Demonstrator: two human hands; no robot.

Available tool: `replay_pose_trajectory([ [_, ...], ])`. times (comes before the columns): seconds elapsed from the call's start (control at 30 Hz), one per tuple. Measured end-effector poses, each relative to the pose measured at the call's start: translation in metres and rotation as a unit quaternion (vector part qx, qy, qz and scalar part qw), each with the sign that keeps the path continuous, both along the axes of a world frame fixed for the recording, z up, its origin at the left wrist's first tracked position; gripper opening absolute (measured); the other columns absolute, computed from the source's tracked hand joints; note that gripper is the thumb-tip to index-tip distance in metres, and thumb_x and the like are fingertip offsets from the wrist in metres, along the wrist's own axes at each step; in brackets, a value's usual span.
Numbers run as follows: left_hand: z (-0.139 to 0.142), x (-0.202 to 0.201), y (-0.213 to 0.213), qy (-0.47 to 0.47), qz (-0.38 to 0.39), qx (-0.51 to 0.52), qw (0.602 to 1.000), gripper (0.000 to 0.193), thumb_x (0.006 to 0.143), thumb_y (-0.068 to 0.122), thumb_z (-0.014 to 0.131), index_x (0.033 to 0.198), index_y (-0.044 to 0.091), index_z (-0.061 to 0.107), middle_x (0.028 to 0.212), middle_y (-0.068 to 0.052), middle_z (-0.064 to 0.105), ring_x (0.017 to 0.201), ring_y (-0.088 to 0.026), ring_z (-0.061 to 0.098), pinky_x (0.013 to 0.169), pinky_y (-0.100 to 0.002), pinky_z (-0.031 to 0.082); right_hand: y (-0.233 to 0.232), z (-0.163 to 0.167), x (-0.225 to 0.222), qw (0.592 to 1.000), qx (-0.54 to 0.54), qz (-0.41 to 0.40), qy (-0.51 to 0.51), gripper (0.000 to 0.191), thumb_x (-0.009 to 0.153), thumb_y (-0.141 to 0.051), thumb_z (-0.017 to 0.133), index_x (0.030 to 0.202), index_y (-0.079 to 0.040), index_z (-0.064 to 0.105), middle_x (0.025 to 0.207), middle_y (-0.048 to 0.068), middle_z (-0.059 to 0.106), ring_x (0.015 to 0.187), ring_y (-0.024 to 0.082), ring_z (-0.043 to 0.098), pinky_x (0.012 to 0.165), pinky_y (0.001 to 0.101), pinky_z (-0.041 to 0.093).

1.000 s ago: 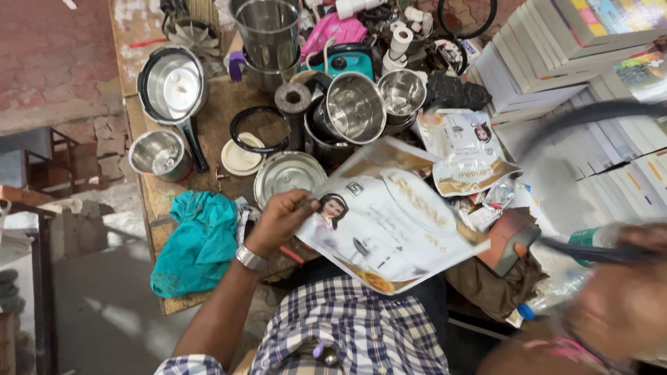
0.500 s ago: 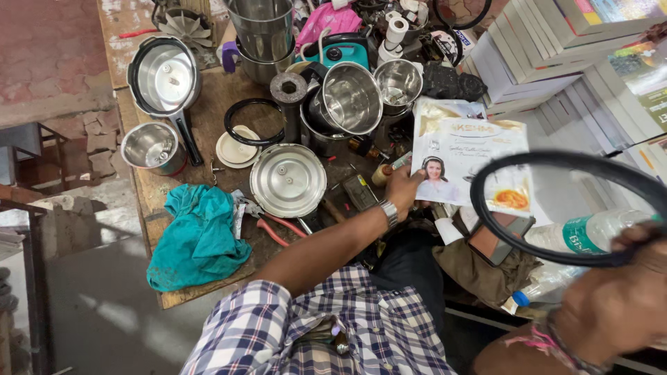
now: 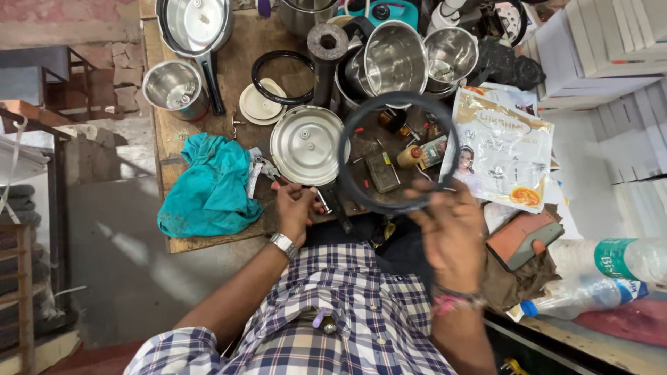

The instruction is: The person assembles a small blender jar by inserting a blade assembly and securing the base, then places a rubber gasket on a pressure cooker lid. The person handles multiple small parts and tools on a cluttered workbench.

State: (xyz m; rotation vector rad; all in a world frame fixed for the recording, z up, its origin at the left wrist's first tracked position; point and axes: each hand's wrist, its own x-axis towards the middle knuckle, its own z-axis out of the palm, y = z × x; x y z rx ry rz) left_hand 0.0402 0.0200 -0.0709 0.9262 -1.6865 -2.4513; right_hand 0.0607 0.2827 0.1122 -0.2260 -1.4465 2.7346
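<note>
The wooden surface carries a crowd of steel ware, and the widest piece near the hands is the round steel lid, lying flat with its dark handle running toward the person. To its left lies a crumpled teal cloth, and to its right a glossy printed leaflet rests flat.

Above all this the black rubber ring is held up in the air, its plane turned roughly toward the camera, so that the lid's right edge and small clutter show through it. The ring hangs up and to the left of the right hand, whose grip is closed on the ring's lower right arc, fingers pinching the rim.

The left hand sits lower, at the near end of the lid's handle, just left of the ring's bottom edge. Its fingers are curled narrow around something small and slim; what exactly cannot be told. It is the nearer hand to the lid.
</note>
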Motion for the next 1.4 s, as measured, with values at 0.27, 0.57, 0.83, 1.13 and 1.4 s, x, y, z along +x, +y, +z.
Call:
replay_pose_trajectory([
  [0.27, 0.03, -0.014, -0.015, -0.1, 0.01, 0.153, 0.983, 0.026, 0.092, 0.03, 0.056, 0.086, 0.004, 0.056, 0.066, -0.011, 0.064, 0.044, -0.028, 0.065, 0.031, -0.036, 0.043, -0.077, -0.083, -0.039, 0.988, -0.019, 0.091, -0.123, 0.029, 0.099, -0.003, 0.057, 0.128, -0.001, 0.053, 0.116, 0.02, 0.07, 0.101, 0.031, 0.073, 0.082, 0.0434, 0.064],
  [0.57, 0.03, -0.038, -0.073, 0.113, -0.001, -0.084, 0.99, 0.02, 0.094, 0.012, 0.075, 0.105, -0.003, 0.069, 0.085, -0.008, 0.072, 0.06, -0.012, 0.065, 0.047, -0.028, 0.054, -0.095, -0.136, -0.089, 0.987, 0.08, 0.092, -0.107, 0.032, 0.095, -0.001, 0.067, 0.126, 0.007, 0.059, 0.107, 0.01, 0.069, 0.09, 0.018, 0.073, 0.075, 0.034, 0.067],
  [0.83, 0.044, -0.058, -0.076, 0.064, -0.046, -0.328, 0.941, 0.015, 0.086, 0.009, 0.079, 0.093, -0.002, 0.073, 0.076, -0.011, 0.075, 0.057, -0.016, 0.072, 0.044, -0.03, 0.057, -0.098, -0.142, -0.1, 0.971, 0.2, 0.072, -0.107, 0.035, 0.088, -0.001, 0.075, 0.118, 0.001, 0.058, 0.09, 0.008, 0.067, 0.073, 0.015, 0.068, 0.057, 0.028, 0.061],
  [1.13, 0.051, -0.062, -0.089, 0.162, -0.061, -0.611, 0.773, 0.029, 0.08, 0.012, 0.087, 0.101, -0.001, 0.072, 0.087, -0.023, 0.073, 0.076, -0.037, 0.07, 0.066, -0.046, 0.055, -0.105, -0.132, -0.1, 0.965, 0.245, 0.054, -0.078, 0.034, 0.088, -0.004, 0.077, 0.116, 0.003, 0.059, 0.093, 0.006, 0.067, 0.078, 0.013, 0.068, 0.057, 0.0264, 0.06],
  [1.4, 0.061, -0.074, -0.089, 0.092, -0.105, -0.301, 0.943, 0.033, 0.088, 0.001, 0.079, 0.121, 0.0, 0.074, 0.096, -0.01, 0.077, 0.079, -0.012, 0.067, 0.068, -0.026, 0.053, -0.101, -0.13, -0.11, 0.981, 0.161, 0.089, -0.058, 0.039, 0.088, -0.001, 0.077, 0.126, 0.003, 0.064, 0.096, 0.007, 0.072, 0.079, 0.013, 0.065, 0.065, 0.0242, 0.053],
])
